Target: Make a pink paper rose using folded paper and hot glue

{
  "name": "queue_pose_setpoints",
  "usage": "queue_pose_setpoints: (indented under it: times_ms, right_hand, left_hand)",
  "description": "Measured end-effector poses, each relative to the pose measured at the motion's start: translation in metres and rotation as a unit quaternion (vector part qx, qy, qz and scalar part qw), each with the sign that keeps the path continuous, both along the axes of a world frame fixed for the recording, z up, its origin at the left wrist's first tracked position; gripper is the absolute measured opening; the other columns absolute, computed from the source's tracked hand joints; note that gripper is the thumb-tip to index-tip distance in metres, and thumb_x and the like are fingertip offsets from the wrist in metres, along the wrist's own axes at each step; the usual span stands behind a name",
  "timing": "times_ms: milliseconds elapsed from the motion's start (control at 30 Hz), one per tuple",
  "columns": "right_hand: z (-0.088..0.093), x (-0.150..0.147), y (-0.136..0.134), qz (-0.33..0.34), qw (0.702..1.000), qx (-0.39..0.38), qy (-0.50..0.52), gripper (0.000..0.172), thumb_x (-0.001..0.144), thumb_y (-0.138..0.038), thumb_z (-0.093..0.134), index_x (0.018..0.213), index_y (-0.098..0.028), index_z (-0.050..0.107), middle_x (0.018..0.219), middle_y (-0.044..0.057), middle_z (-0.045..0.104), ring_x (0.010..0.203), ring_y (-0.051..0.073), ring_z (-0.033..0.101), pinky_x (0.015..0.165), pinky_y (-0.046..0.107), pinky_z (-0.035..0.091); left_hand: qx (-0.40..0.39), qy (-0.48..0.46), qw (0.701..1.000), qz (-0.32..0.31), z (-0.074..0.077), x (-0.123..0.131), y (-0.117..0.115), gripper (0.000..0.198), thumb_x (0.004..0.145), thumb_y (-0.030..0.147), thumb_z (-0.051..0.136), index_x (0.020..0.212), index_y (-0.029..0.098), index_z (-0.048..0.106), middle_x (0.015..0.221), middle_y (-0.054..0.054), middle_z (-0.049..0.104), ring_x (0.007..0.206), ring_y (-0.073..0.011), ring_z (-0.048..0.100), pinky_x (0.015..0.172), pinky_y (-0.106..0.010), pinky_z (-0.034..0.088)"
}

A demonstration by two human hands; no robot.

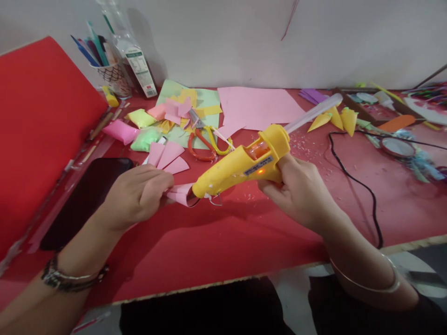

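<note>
My right hand [296, 188] is wrapped round the handle of a yellow glue gun [230, 167], whose small orange light glows. A clear glue stick [314, 113] juts out of its back end. In my left hand [136, 193] is a rolled pink paper cone [179, 193], pinched at its narrow end. The gun's nozzle reaches the cone's open mouth, so its tip is hidden. Just beyond my left hand lie several cut pink paper pieces [169, 156]. Scissors [204, 139] with red and yellow handles rest behind the gun.
A black phone [80, 200] lies left, by a raised red board [45, 121]. Toward the wall stand a glass bottle [138, 65] and a cup of pens [111, 77]. Pink sheets [258, 107], yellow paper cones [335, 118] and a tape roll [398, 146] lie behind. A black cord [359, 184] curves at right.
</note>
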State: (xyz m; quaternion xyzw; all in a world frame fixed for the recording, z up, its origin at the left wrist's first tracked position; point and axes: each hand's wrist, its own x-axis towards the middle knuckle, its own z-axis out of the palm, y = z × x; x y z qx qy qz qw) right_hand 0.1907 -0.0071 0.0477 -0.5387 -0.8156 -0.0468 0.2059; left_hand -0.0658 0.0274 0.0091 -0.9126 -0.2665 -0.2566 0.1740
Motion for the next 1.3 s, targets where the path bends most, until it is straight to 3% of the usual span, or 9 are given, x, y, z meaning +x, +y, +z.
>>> queue_pose_setpoints:
  times_ms: [233,500,733,867,1033,1300]
  right_hand:
    - [-0.001,0.0,0.0,0.015,0.999,-0.029,0.028,0.012,0.068,-0.018,0.04,0.078,-0.017,0.045,0.052,-0.003,0.047,0.038,0.008,0.034,0.04,0.021,0.02]
    - [-0.004,0.001,0.0,0.027,0.999,-0.018,0.037,0.015,0.07,-0.019,0.042,0.083,-0.016,0.047,0.055,-0.002,0.051,0.04,0.009,0.039,0.04,0.021,0.022]
    - [-0.007,0.0,0.0,-0.006,0.999,0.037,0.034,0.032,0.069,-0.043,0.057,0.088,-0.018,0.049,0.06,-0.002,0.055,0.046,0.011,0.049,0.04,0.021,0.027]
    - [-0.009,0.001,-0.002,-0.027,0.996,0.079,0.027,0.033,0.07,-0.046,0.056,0.089,-0.019,0.05,0.063,0.0,0.057,0.051,0.013,0.053,0.04,0.022,0.03]
    - [-0.009,0.002,-0.002,-0.003,0.99,0.137,0.027,0.024,0.073,-0.039,0.054,0.087,-0.019,0.051,0.067,0.001,0.059,0.059,0.016,0.057,0.044,0.024,0.038]
    - [-0.01,0.003,-0.001,0.012,0.982,0.188,0.005,0.021,0.075,-0.032,0.051,0.091,-0.018,0.051,0.071,0.003,0.059,0.063,0.017,0.058,0.045,0.025,0.041]
  left_hand:
    - [-0.03,-0.032,0.999,-0.018,-0.002,-0.001,-0.001,0.029,0.079,0.002,0.031,0.059,0.02,0.041,0.047,0.005,0.045,0.047,-0.0098,0.039,0.048,-0.021,0.036]
    - [0.009,-0.081,0.996,-0.047,-0.01,-0.002,0.004,0.026,0.078,0.004,0.034,0.06,0.021,0.041,0.046,0.006,0.04,0.044,-0.0101,0.037,0.044,-0.021,0.032]
    - [0.0,-0.094,0.994,-0.051,-0.01,-0.001,0.003,0.024,0.075,0.003,0.036,0.06,0.021,0.04,0.048,0.006,0.039,0.045,-0.0101,0.036,0.044,-0.021,0.032]
    - [0.02,-0.092,0.994,-0.054,-0.009,-0.001,0.004,0.019,0.079,0.011,0.043,0.063,0.02,0.042,0.051,0.005,0.043,0.047,-0.0104,0.039,0.044,-0.021,0.034]
    - [0.042,-0.084,0.994,-0.046,-0.009,-0.002,0.003,0.02,0.083,0.021,0.044,0.063,0.019,0.044,0.052,0.004,0.043,0.047,-0.0101,0.039,0.044,-0.022,0.034]
    - [0.039,-0.079,0.996,-0.027,-0.011,-0.002,0.004,0.023,0.084,0.03,0.042,0.065,0.018,0.046,0.053,0.003,0.044,0.048,-0.0104,0.041,0.044,-0.021,0.034]
